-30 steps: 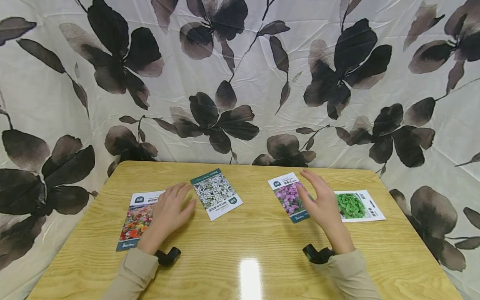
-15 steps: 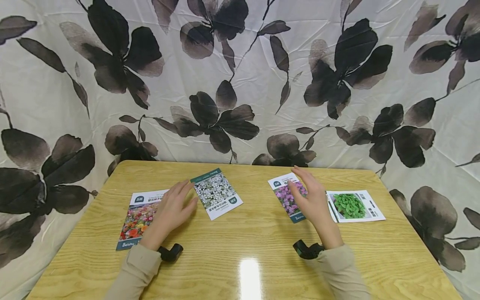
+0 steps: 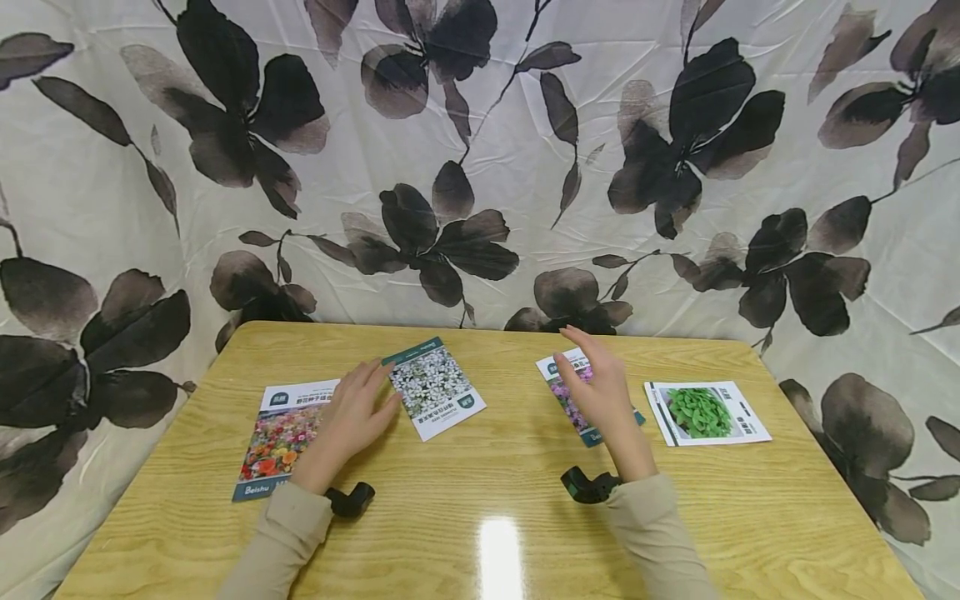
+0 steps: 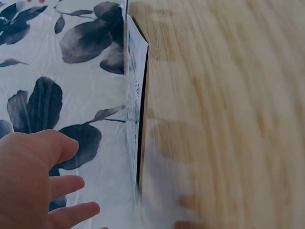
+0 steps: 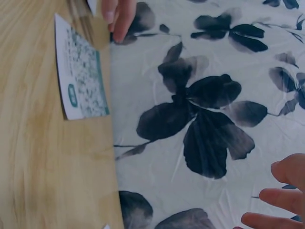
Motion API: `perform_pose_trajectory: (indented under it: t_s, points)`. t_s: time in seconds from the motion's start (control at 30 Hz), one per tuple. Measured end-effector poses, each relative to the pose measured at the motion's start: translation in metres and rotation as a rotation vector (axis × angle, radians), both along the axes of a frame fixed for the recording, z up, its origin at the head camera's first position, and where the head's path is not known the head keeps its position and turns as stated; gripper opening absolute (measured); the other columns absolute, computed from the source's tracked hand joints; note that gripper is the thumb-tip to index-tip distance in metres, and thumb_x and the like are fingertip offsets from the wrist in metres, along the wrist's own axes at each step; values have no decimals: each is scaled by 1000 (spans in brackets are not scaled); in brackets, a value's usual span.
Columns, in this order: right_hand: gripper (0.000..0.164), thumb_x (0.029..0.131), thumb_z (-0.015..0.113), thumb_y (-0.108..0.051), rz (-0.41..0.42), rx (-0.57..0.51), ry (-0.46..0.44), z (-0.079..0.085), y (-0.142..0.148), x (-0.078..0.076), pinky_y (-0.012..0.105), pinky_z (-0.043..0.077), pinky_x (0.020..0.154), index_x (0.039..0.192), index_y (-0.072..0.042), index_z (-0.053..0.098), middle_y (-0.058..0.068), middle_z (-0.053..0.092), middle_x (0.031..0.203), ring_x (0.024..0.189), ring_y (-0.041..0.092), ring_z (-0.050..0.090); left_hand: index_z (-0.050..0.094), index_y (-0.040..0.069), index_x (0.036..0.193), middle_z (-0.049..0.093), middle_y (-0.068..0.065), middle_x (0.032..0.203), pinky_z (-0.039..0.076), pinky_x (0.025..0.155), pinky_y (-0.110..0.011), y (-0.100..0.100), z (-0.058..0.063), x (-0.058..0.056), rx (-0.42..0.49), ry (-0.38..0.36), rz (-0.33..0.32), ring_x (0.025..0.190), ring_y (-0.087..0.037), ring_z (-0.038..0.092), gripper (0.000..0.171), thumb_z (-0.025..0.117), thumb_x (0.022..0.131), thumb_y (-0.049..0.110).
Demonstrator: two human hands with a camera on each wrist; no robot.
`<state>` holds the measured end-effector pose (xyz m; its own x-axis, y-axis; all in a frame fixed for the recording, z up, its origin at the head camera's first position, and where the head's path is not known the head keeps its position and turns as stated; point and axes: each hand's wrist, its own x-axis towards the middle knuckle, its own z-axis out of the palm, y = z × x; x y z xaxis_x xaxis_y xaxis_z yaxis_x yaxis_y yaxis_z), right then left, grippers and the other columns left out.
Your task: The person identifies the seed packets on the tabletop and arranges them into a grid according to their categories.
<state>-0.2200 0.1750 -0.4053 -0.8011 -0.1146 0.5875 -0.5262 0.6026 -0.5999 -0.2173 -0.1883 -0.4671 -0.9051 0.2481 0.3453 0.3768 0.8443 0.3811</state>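
My left hand (image 3: 356, 421) hovers with loosely spread fingers over the right side of a seed packet with mixed red and orange flowers (image 3: 277, 442). Its fingertips overlap the corner of a white-flower seed packet (image 3: 435, 385), which also shows edge-on in the left wrist view (image 4: 138, 90). Farther right, my right hand (image 3: 600, 396) is held above a purple-flower seed packet (image 3: 564, 396) and hides much of it. Nothing is in either hand. A seed packet with green leaves (image 3: 701, 412) lies to the right of that hand.
The packets lie flat on a yellow wood-grain table (image 3: 480, 475). Behind its far edge hangs a white cloth (image 3: 555, 225) printed with dark flowers. A black wrist camera (image 3: 588, 485) sits on the right wrist, and another wrist camera (image 3: 351, 500) on the left.
My right hand has moved left, uncovering the green-leaf packet and covering more of the purple-flower one. My left hand has shifted slightly right. The packets have stayed in place.
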Motion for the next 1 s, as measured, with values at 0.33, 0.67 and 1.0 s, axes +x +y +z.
perform_pose_trajectory:
  t_s: [0.33, 0.67, 1.0]
  points:
    - [40, 97, 64, -18, 1, 1, -49, -5, -15, -9, 53, 41, 106, 135, -6, 61, 16, 58, 138, 130, 34, 52, 49, -2, 143, 42, -30, 146, 22, 112, -66, 5, -5, -6, 33, -18, -8, 136, -52, 35, 55, 62, 98, 24]
    - [41, 99, 62, -21, 37, -26, -140, -8, -35, -15, 52, 39, 108, 136, -4, 59, 16, 57, 139, 129, 34, 52, 51, -4, 141, 45, -30, 145, 26, 111, -67, 13, -7, -10, 46, -3, -22, 134, -52, 38, 46, 56, 100, 16]
    - [40, 99, 61, -21, 37, -43, -198, -20, -52, -20, 52, 44, 103, 136, -8, 60, 14, 59, 136, 123, 32, 56, 49, -5, 142, 42, -31, 146, 24, 111, -67, 14, -15, -14, 95, -12, -33, 135, -54, 35, 46, 54, 101, 17]
